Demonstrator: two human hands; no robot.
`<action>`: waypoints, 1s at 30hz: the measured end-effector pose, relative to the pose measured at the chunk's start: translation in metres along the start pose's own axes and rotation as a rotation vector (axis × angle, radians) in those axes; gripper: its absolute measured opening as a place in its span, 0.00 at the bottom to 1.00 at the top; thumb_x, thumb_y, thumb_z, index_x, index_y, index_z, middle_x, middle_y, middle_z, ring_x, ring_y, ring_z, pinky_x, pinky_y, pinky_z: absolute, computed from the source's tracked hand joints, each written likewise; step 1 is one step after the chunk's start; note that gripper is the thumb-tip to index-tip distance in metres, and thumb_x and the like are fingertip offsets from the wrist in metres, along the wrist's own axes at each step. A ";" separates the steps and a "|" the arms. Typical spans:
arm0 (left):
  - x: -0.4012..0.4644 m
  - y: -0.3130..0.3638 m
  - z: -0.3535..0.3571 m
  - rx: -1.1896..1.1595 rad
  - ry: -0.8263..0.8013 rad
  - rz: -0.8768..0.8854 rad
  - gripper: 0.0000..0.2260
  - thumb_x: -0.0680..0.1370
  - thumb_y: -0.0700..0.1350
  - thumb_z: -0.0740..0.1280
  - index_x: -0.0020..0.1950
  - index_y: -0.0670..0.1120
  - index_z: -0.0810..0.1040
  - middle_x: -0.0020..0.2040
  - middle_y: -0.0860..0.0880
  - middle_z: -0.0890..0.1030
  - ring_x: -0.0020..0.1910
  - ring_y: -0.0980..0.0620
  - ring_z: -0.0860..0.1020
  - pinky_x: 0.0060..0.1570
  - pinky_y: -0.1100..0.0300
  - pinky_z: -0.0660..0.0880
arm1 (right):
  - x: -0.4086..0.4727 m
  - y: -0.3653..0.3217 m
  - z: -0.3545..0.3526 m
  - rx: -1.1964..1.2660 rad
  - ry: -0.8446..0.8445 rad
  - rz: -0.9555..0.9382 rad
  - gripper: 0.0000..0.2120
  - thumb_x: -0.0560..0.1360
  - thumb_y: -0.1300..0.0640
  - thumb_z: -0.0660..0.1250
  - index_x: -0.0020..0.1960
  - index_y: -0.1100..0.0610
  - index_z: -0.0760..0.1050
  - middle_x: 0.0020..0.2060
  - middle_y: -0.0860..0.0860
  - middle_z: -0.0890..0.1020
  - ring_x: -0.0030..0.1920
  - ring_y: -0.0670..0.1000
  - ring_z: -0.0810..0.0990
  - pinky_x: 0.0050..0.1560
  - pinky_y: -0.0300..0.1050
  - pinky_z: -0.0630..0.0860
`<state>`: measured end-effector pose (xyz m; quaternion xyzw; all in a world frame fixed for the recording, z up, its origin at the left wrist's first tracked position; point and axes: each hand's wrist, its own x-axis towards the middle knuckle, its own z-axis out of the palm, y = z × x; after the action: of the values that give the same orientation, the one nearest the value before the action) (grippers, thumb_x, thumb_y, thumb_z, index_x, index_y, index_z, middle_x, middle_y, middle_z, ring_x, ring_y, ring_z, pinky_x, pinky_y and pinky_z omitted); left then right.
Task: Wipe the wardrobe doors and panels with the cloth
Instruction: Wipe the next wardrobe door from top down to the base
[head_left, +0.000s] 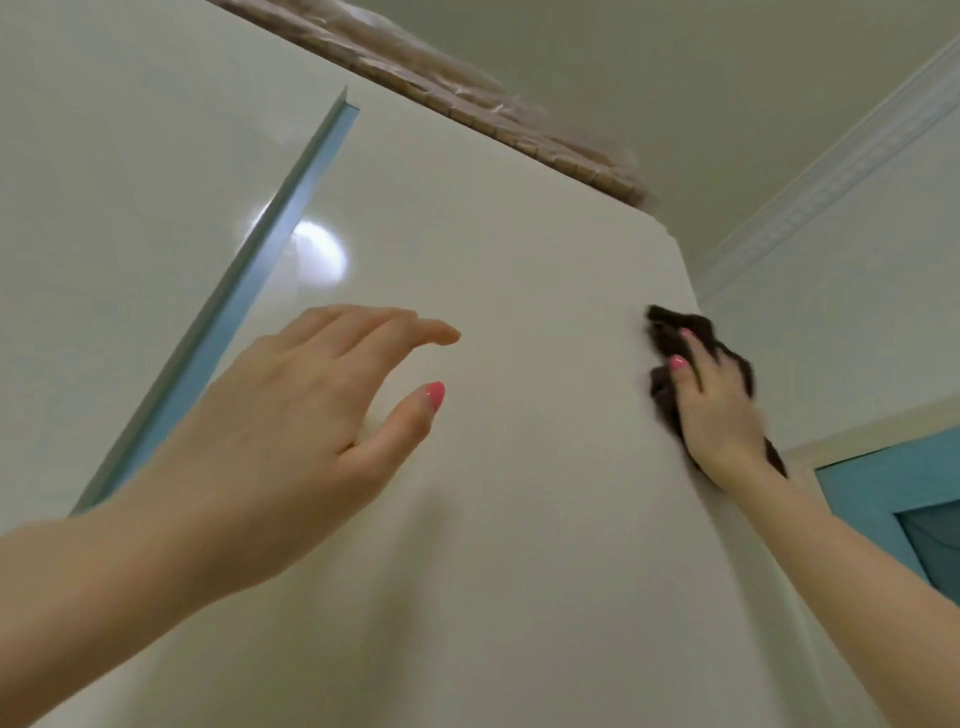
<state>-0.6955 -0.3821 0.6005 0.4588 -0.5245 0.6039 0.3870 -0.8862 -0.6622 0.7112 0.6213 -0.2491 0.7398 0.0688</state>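
Note:
I look up at a glossy cream wardrobe door (519, 260) that fills most of the head view. My right hand (719, 410) presses a dark brown cloth (670, 338) against the door's right edge, high up. My left hand (311, 405) hovers in front of the door's middle, fingers spread and slightly curled, holding nothing; whether its palm touches the panel I cannot tell. A metal strip handle (249, 280) runs diagonally along the left of this door, beside the neighbouring door (104, 182).
A plastic-wrapped woven item (467, 98) lies on top of the wardrobe. The ceiling and a white cornice (831, 171) are at the upper right. A teal door frame (893, 488) stands at the right, behind my right forearm.

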 end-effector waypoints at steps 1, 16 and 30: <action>-0.003 -0.009 -0.005 0.014 -0.001 -0.013 0.22 0.73 0.65 0.45 0.65 0.67 0.63 0.59 0.71 0.64 0.61 0.72 0.58 0.58 0.66 0.57 | -0.002 0.000 0.002 0.010 0.032 0.148 0.23 0.82 0.43 0.48 0.76 0.42 0.56 0.76 0.52 0.58 0.76 0.56 0.55 0.72 0.66 0.54; 0.002 -0.029 -0.015 0.057 0.056 -0.086 0.22 0.73 0.59 0.51 0.66 0.60 0.68 0.63 0.60 0.72 0.62 0.59 0.65 0.56 0.64 0.60 | -0.122 -0.168 0.035 0.083 -0.286 -0.965 0.23 0.79 0.42 0.46 0.74 0.37 0.57 0.77 0.42 0.56 0.78 0.46 0.47 0.75 0.58 0.43; -0.029 -0.072 -0.077 0.188 0.087 -0.159 0.21 0.76 0.58 0.51 0.67 0.59 0.67 0.63 0.64 0.67 0.65 0.61 0.61 0.57 0.70 0.53 | -0.117 -0.212 0.041 0.015 -0.273 -0.930 0.21 0.81 0.39 0.47 0.74 0.34 0.54 0.77 0.41 0.52 0.78 0.47 0.44 0.75 0.62 0.42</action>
<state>-0.6303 -0.2944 0.5901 0.5065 -0.4103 0.6372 0.4112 -0.7376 -0.4730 0.6639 0.7585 0.0537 0.5442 0.3543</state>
